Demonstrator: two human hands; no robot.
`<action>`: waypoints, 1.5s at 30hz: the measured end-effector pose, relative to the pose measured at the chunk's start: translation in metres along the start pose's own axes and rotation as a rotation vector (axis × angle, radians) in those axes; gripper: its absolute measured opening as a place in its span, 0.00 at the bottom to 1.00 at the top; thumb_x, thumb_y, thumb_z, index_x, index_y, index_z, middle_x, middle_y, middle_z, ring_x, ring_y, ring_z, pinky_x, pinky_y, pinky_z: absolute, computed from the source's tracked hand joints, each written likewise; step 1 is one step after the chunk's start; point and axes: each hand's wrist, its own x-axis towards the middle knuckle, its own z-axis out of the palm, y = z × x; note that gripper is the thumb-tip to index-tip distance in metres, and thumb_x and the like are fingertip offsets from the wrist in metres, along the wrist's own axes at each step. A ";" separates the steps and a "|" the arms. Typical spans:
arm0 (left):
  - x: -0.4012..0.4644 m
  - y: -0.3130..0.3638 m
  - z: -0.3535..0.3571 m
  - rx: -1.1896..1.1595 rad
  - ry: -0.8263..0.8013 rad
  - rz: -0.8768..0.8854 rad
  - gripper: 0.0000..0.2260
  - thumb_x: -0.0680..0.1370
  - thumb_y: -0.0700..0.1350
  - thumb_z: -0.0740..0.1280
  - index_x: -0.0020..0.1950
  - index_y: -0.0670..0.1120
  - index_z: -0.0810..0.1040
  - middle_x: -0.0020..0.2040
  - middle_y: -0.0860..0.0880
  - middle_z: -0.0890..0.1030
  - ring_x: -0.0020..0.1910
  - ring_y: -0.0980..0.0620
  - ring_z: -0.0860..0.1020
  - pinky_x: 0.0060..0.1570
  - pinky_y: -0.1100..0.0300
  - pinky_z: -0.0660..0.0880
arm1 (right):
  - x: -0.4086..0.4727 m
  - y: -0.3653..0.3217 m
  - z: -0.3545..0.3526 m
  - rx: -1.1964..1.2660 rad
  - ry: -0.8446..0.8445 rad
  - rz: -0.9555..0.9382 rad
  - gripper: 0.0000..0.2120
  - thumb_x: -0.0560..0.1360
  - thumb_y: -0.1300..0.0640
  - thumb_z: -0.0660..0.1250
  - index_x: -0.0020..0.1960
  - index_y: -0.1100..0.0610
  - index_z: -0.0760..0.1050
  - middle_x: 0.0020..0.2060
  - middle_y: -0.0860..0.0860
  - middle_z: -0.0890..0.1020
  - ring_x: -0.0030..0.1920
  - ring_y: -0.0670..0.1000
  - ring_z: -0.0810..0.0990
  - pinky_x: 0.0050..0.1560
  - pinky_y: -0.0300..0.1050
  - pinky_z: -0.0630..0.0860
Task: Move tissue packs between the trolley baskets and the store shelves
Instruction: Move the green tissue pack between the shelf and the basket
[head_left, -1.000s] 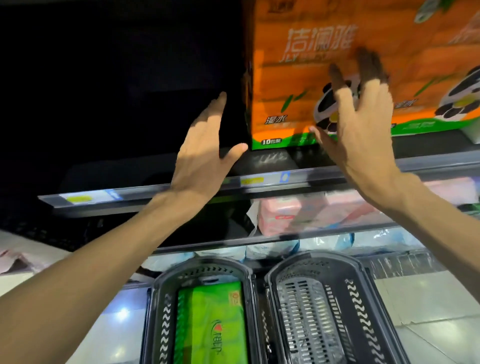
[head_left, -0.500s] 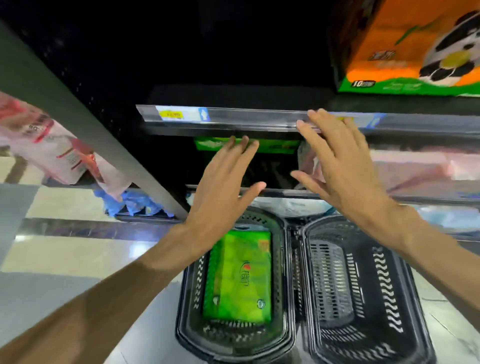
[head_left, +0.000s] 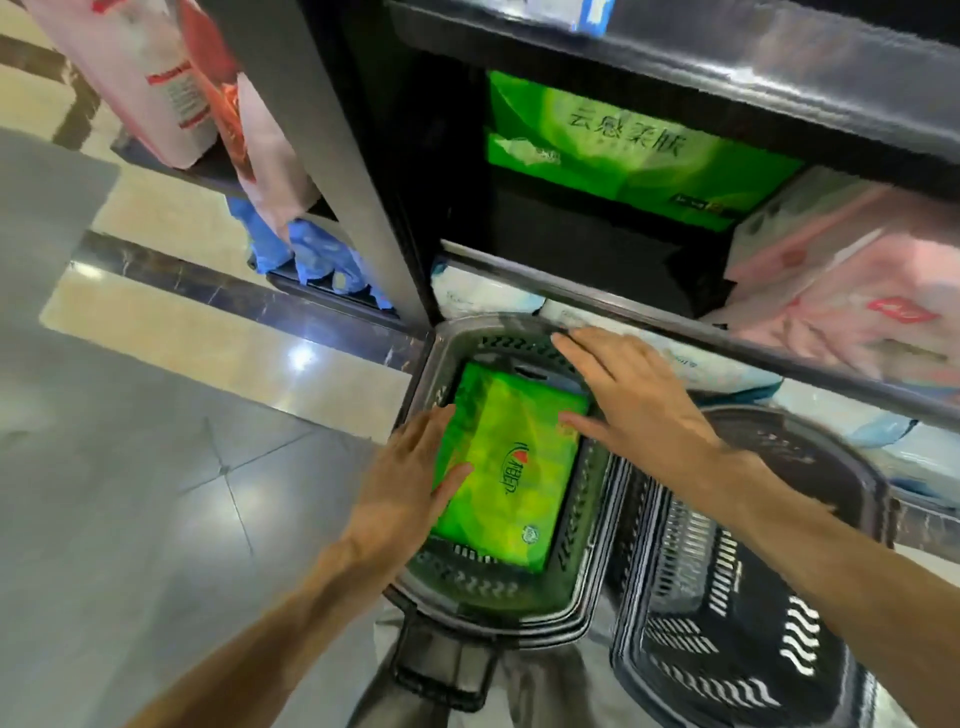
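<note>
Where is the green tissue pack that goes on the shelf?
In the head view, the green tissue pack lies flat in the left basket, between the left hand and the right hand, below the shelf rail.

The left basket (head_left: 498, 587) is open from above, though the green tissue pack (head_left: 511, 467) fills most of its floor; the left hand (head_left: 410, 488) at 9 o'clock of the pack and the right hand (head_left: 634, 400) at 2 o'clock narrow the way in; the shelf edge (head_left: 675, 322) overhangs the basket's rim at 12 o'clock; the right basket (head_left: 737, 587), at 3 o'clock, lies bare and open.
</note>
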 end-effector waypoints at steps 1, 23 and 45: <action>-0.001 -0.006 0.010 0.000 -0.030 -0.039 0.31 0.83 0.61 0.60 0.83 0.49 0.58 0.80 0.48 0.65 0.78 0.47 0.64 0.74 0.52 0.65 | 0.002 0.000 0.015 -0.002 -0.034 -0.002 0.42 0.74 0.39 0.70 0.80 0.58 0.62 0.73 0.58 0.72 0.71 0.60 0.72 0.68 0.61 0.72; 0.133 -0.033 0.031 0.421 -0.386 0.451 0.32 0.81 0.57 0.66 0.81 0.47 0.61 0.79 0.44 0.66 0.79 0.42 0.64 0.77 0.47 0.63 | -0.057 -0.098 0.156 0.428 -0.272 0.748 0.44 0.79 0.35 0.62 0.83 0.50 0.42 0.78 0.53 0.61 0.77 0.56 0.61 0.75 0.55 0.64; 0.302 -0.027 0.211 0.803 -0.659 0.669 0.43 0.76 0.61 0.72 0.80 0.38 0.59 0.75 0.35 0.68 0.74 0.36 0.66 0.74 0.46 0.63 | -0.046 -0.213 0.326 1.879 0.304 2.363 0.51 0.73 0.37 0.73 0.80 0.63 0.51 0.76 0.61 0.65 0.75 0.62 0.66 0.73 0.58 0.67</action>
